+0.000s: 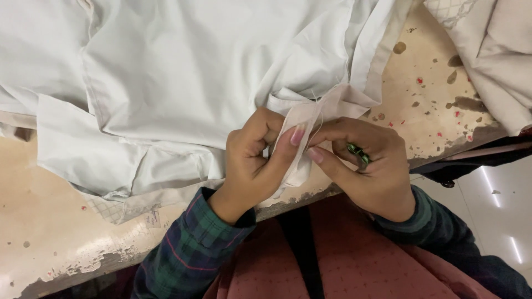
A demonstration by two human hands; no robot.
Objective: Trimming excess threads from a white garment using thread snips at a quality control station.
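Hands, left (252,160) and right (363,163), pinch white garment (194,72) edge between closed fingertips.

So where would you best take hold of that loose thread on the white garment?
Probably at its free end, pinched between thumb and fingertip from the near table edge. The thread runs down from the folded white strip, which the left hand holds taut, so a pull toward the body should follow its line. The right hand is closest, though a small green tool sits in it.
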